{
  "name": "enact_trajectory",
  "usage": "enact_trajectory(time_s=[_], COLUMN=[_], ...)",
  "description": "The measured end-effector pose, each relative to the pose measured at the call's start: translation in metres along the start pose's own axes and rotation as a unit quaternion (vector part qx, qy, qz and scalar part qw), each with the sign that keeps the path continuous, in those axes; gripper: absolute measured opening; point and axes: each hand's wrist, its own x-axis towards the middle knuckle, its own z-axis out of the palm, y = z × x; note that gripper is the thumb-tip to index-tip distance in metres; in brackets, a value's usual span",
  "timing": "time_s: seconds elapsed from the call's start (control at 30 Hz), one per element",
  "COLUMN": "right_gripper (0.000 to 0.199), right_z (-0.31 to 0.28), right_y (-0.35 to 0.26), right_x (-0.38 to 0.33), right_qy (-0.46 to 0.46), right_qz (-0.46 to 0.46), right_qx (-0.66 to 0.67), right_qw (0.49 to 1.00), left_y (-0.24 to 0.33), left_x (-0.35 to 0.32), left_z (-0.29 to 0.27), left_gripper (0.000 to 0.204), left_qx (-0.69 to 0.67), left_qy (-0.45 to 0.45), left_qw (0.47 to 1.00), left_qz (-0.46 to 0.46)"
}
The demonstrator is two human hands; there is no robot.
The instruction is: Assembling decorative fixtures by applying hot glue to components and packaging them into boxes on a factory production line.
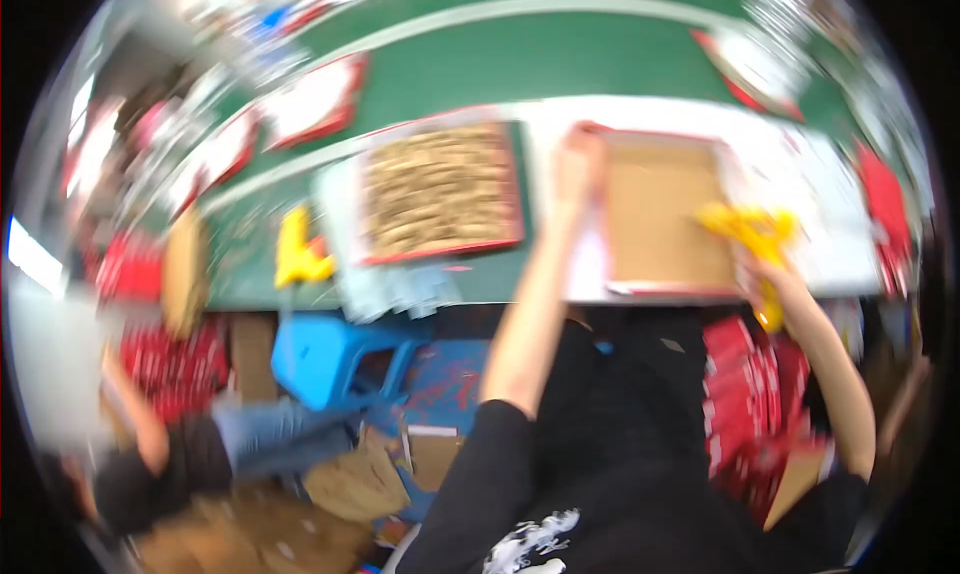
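Left hand (578, 164) presses, fingers together, on the 11 o'clock corner of the red-rimmed brown cardboard tray (668, 219) on the green-topped table (560, 69). Right hand (765, 274), at 4 o'clock, grips a yellow plastic tool gun (752, 232) over the tray's bare surface; progress cannot be judged.

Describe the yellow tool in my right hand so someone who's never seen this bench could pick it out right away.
Start at the long green table and find the red-edged brown tray at its near right side, where the left hand touches the top-left corner. The yellow tool lies over that tray's right edge, gripped by the right hand. A second yellow tool stands unheld, far left.
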Motion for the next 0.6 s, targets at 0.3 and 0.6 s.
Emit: enact_trajectory(time_s=[0.3,0.6], right_gripper=[0.032,0.015], right_z=[0.031,0.044], right_y=[0.002,0.004], right_x=[-0.032,0.001], right_qy=[-0.102,-0.136], right_qz=[-0.016,0.132], right_qx=[-0.145,-0.044], right_qw=[0.984,0.981], left_y=[0.026,0.02], left_x=[-0.008,0.001], left_z=[0.013,-0.004], left_gripper=[0.016,0.018], left_qx=[-0.219,-0.086], left_qy=[0.011,-0.028], left_qw=[0.972,0.993], left_qz=[-0.08,-0.071])
